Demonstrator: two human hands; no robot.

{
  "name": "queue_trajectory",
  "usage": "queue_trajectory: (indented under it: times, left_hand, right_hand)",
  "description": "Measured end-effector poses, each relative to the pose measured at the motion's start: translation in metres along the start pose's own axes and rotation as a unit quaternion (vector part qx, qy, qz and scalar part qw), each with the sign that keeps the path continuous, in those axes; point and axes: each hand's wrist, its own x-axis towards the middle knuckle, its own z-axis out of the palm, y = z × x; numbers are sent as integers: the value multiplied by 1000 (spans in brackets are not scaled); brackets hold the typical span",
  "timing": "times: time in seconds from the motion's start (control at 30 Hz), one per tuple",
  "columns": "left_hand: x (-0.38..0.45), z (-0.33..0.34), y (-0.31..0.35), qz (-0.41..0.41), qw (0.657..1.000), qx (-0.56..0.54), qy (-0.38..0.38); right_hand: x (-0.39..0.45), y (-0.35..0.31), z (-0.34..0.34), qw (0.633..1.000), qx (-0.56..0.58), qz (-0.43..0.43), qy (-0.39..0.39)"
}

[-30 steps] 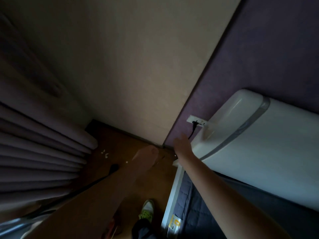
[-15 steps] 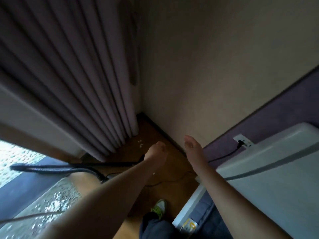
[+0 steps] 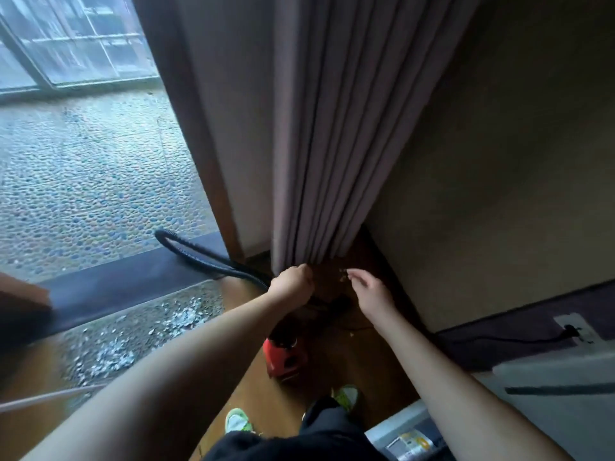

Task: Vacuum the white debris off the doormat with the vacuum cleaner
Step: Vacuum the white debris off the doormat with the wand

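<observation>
Head view: left hand (image 3: pixel 293 282) fisted round the black hose (image 3: pixel 199 252), which loops toward 10 o'clock. Right hand (image 3: pixel 371 294) hangs loose-fingered, holding nothing. Red vacuum (image 3: pixel 283 359) sits below them. White debris (image 3: pixel 133 344) litters the doormat (image 3: pixel 100 291) at 8 o'clock.

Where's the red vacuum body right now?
Head view, low centre: the red vacuum body sits on the wooden floor between the forearms, just ahead of the green shoes.
</observation>
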Motion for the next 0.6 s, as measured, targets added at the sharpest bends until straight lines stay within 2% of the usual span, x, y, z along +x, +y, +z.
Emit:
queue_trajectory:
  times: [0.2,0.37,0.6]
  left_hand:
    - [-41,-39,-84,-6,998,59,14]
    - [-68,-57,-140,-34,994,99,31]
    - [-92,-76,-172,-105,986,114,68]
  right_hand:
    - [-25,-39,73,993,-71,-81,-45]
    - [-36,-55,107,983,-116,-110,-89]
    - [-26,-73,120,933,-252,-209,-152]
